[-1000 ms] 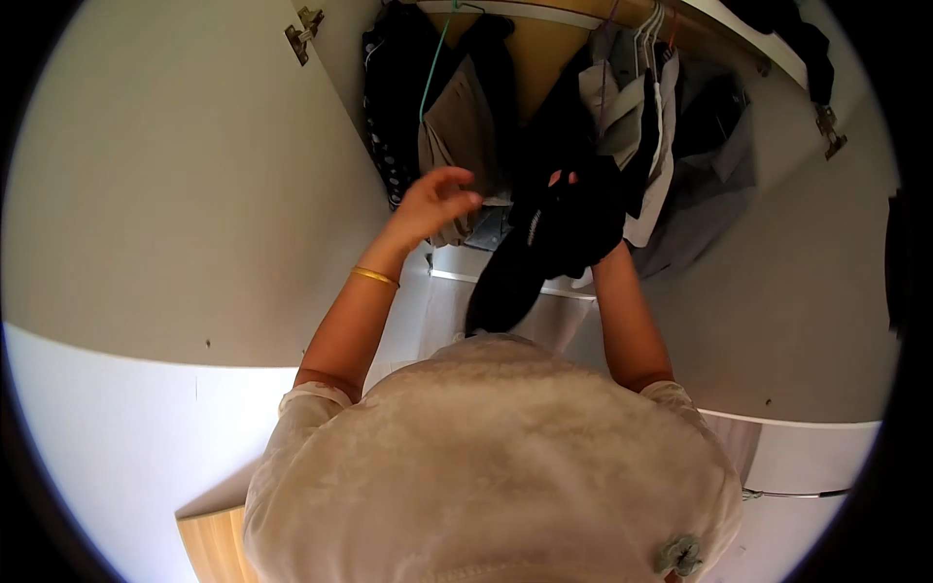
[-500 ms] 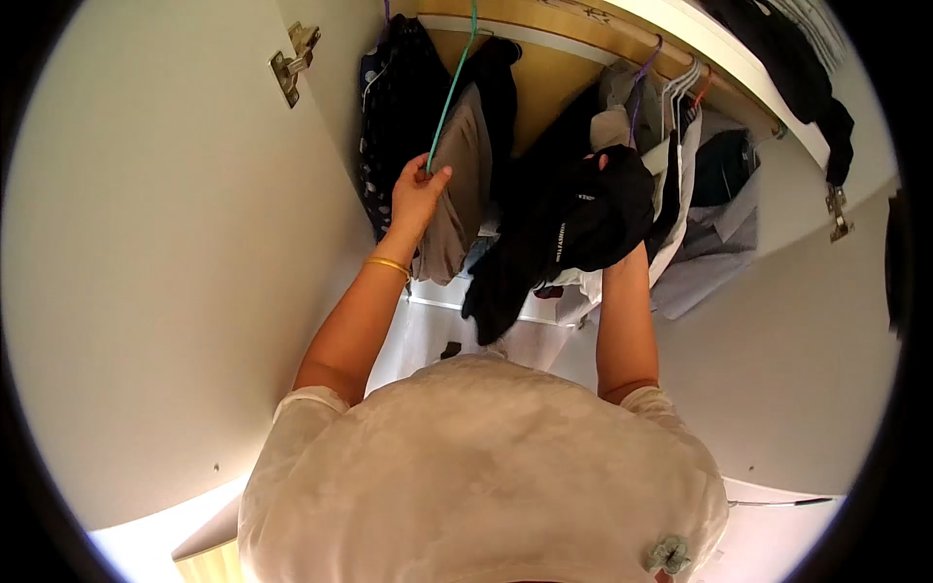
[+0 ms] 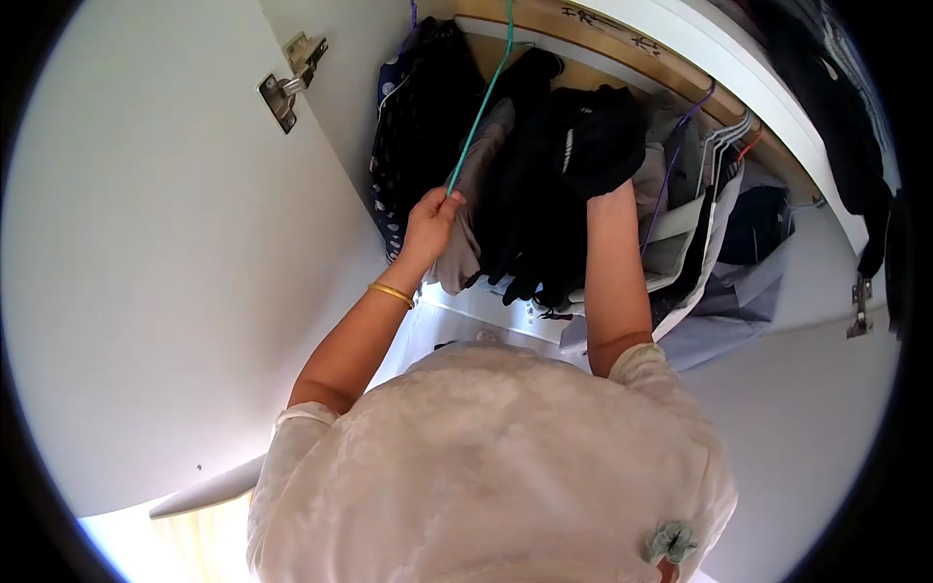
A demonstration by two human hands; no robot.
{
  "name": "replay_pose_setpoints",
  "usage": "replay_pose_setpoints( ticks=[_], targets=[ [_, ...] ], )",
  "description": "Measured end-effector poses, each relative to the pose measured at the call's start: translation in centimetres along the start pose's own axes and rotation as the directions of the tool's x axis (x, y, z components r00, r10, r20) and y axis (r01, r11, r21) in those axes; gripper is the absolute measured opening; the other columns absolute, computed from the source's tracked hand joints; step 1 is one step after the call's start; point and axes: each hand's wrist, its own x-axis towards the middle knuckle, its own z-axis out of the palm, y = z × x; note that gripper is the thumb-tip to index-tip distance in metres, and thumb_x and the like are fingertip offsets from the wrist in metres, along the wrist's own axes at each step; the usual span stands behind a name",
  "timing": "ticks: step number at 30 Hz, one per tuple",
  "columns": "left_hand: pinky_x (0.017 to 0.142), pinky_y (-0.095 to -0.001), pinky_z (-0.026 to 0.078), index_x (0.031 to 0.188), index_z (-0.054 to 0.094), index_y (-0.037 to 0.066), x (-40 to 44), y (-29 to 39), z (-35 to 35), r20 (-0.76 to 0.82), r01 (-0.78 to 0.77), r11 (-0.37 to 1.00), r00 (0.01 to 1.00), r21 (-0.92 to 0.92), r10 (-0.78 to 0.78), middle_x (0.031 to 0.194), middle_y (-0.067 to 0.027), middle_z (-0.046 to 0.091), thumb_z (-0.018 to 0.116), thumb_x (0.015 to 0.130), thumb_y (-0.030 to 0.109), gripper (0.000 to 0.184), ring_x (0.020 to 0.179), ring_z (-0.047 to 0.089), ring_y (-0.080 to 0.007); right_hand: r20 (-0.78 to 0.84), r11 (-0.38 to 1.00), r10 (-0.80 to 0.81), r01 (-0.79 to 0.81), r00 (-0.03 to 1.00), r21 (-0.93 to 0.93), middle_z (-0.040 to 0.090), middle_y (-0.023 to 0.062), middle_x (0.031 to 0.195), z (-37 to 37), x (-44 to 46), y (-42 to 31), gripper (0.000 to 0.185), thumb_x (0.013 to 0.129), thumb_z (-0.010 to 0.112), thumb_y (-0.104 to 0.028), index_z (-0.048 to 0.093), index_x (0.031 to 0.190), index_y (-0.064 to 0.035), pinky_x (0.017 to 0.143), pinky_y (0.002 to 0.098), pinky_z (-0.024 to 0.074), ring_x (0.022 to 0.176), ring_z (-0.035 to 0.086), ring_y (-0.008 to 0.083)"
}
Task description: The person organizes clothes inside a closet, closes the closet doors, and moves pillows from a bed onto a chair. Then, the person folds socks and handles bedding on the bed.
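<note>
My left hand (image 3: 434,225) is closed around the lower end of a green wire hanger (image 3: 483,107). Grey-brown trousers or a similar garment (image 3: 466,219) hang right beside those fingers. On the right, a black garment (image 3: 603,136) with small white lettering is draped over my right hand, holding it up. Only my right wrist (image 3: 612,209) and forearm show; the fingers are hidden in the cloth. Other dark clothing (image 3: 535,204) hangs close to the left of the black garment. A dark polka-dot garment (image 3: 389,185) is at the far left.
A wardrobe rail (image 3: 719,87) carries several hangers, including a purple hanger (image 3: 673,160) and white hangers (image 3: 714,146) with grey and white clothes. An open white door (image 3: 175,243) with a metal hinge stands at the left. Dark cloth (image 3: 836,126) droops from the upper shelf (image 3: 700,29).
My right hand has moved up and farther into the wardrobe with the black garment, its fingertips now covered. My left hand keeps the green hanger. The view has shifted slightly.
</note>
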Motion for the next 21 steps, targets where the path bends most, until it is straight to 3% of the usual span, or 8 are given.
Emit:
replay_pose_setpoints(
  ticks=[3,4,5,7,11,15,19,21],
  targets=[
    [0.066,-0.0244,0.040,0.082,0.061,0.003,-0.9,2.0,0.7,-0.132,-0.319,0.813,0.893,0.487,0.429,0.075,-0.0053,0.055,0.052,0.084,0.021,0.020,0.072,0.050,-0.0144,0.024,0.845,0.227,-0.210,0.973,0.492,0.057,0.0061,0.072,4.1,-1.0,2.2,0.020,0.075,0.055,-0.027,0.056,0.079,-0.0068,0.064,0.0286,0.0432,0.069,0.054,0.0217],
    [0.067,-0.0254,0.040,0.081,0.061,0.003,-1.1,2.8,0.8,-0.142,-0.252,0.864,0.929,0.436,0.342,0.075,-0.0069,0.054,0.052,0.084,0.020,0.020,0.073,0.050,-0.0159,0.096,0.563,0.378,-0.311,0.921,0.765,0.057,0.0060,0.071,5.7,-1.7,2.2,0.022,0.076,0.054,-0.028,0.057,0.079,-0.0066,0.063,0.0280,0.0432,0.068,0.054,0.0214],
    [0.067,-0.0264,0.040,0.081,0.061,0.002,-1.3,3.5,0.7,-0.146,-0.180,0.906,0.957,0.383,0.252,0.074,-0.0085,0.053,0.053,0.083,0.020,0.020,0.073,0.050,-0.0173,0.386,-0.097,0.440,-0.384,0.811,0.918,0.058,0.0067,0.071,6.5,-2.6,1.3,0.023,0.076,0.055,-0.029,0.057,0.078,-0.0065,0.063,0.0277,0.0433,0.068,0.054,0.0212],
    [0.065,-0.0286,0.041,0.079,0.061,0.001,-1.2,3.7,0.7,-0.137,-0.121,0.933,0.975,0.339,0.177,0.073,-0.0113,0.053,0.053,0.083,0.020,0.021,0.071,0.051,-0.0208,0.632,-0.602,-0.021,-0.514,0.775,0.611,0.057,0.0080,0.073,4.7,-3.0,0.3,0.026,0.073,0.057,-0.028,0.057,0.082,-0.0032,0.060,0.0271,0.0436,0.067,0.055,0.0196],
    [0.060,-0.0305,0.041,0.077,0.058,-0.001,-1.1,3.9,0.6,-0.109,-0.022,0.951,0.992,0.308,0.058,0.072,-0.0135,0.053,0.052,0.084,0.021,0.024,0.065,0.052,-0.0232,0.720,-0.078,-0.244,-0.753,0.650,0.653,0.060,0.0108,0.077,6.2,-7.7,-5.3,0.022,0.070,0.059,-0.021,0.061,0.082,-0.0028,0.068,0.0273,0.0446,0.073,0.056,0.0197],
    [0.059,-0.0276,0.040,0.077,0.057,0.000,-0.7,3.8,0.3,-0.038,0.146,0.956,0.989,0.256,-0.141,0.074,-0.0091,0.054,0.051,0.085,0.023,0.025,0.063,0.050,-0.0167,0.765,-0.313,-0.136,-0.760,0.630,0.570,0.060,0.0093,0.077,9.2,-11.0,-9.7,0.021,0.070,0.061,-0.018,0.061,0.083,-0.0019,0.067,0.0266,0.0456,0.071,0.057,0.0193],
    [0.067,-0.0231,0.039,0.077,0.057,0.003,-0.5,3.3,0.6,0.094,0.148,0.989,0.985,-0.017,-0.145,0.076,-0.0013,0.054,0.051,0.086,0.026,0.025,0.071,0.048,-0.0097,0.872,-0.625,-0.485,-0.724,0.068,-0.292,0.061,0.0076,0.075,10.5,-11.9,-8.9,0.021,0.067,0.063,-0.017,0.061,0.082,-0.0025,0.064,0.0275,0.0475,0.067,0.058,0.0185],
    [0.074,-0.0221,0.038,0.077,0.058,0.006,-0.9,4.2,0.9,0.156,0.172,0.968,0.977,-0.181,-0.145,0.077,0.0026,0.055,0.051,0.086,0.028,0.024,0.076,0.049,-0.0069,0.839,-0.713,-0.530,-0.601,0.127,-0.360,0.060,0.0069,0.072,10.2,-12.6,-9.1,0.019,0.067,0.062,-0.016,0.061,0.081,-0.0031,0.061,0.0269,0.0485,0.063,0.058,0.0183]
  ],
)
